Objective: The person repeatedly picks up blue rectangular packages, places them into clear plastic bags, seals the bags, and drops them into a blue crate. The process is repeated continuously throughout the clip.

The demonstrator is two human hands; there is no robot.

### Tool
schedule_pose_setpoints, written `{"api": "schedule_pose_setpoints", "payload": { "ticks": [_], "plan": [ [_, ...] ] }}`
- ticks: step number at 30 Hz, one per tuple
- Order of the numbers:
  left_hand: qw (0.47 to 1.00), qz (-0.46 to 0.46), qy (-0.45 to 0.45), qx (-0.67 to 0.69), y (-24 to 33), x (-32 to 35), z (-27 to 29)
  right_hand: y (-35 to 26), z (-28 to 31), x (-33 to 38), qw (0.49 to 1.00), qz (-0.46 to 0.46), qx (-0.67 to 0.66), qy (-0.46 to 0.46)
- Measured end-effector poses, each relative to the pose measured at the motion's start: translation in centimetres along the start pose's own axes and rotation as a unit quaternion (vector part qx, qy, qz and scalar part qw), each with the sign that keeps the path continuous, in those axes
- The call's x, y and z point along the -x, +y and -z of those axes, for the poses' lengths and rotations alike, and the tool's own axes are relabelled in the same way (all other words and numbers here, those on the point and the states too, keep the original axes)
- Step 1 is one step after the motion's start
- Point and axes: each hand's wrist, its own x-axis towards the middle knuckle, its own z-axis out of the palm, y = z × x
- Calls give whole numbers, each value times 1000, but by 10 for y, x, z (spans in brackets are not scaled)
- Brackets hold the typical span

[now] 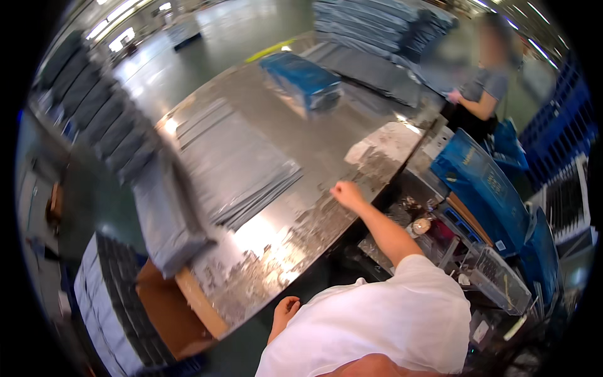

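My right hand point(346, 193) reaches out over the shiny metal table point(295, 220), fingers curled and resting on its worn surface near the right edge. Whether it grips anything is too blurred to tell. My left hand point(286, 312) hangs low by the table's near edge, fingers loosely apart, holding nothing. A spread stack of flat grey sheets point(235, 169) lies on the table left of my right hand.
A blue wrapped bundle point(303, 80) sits at the table's far end. Grey stacked bundles point(94, 107) stand left, a cardboard box point(169, 314) below the table's corner. Blue crates point(483, 188) and clutter lie right. Another person point(483, 88) stands at the far right.
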Motion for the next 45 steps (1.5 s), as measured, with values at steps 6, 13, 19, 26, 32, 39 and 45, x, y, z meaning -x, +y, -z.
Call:
{"api": "schedule_pose_setpoints", "payload": {
  "ticks": [6,13,19,26,32,39,45],
  "plan": [
    [998,-17,-26,-54,37,-107,-11,124,193,-72,795,-100,599,6],
    [992,14,-77,-96,93,-184,-12,239,263,-65,746,-260,611,-47],
    [847,-340,140,-384,146,-265,48,167,280,-57,818,-275,500,-71],
    [778,-97,212,-583,115,-372,117,52,281,-44,872,-183,444,-95],
    [889,-300,54,-343,119,-352,75,-122,249,-66,897,-36,417,-143],
    [898,-232,-144,346,206,-336,92,-336,186,-164,931,286,-55,-221],
    [910,-142,130,368,162,-334,182,-248,120,-305,942,315,-112,35]
  ]
}}
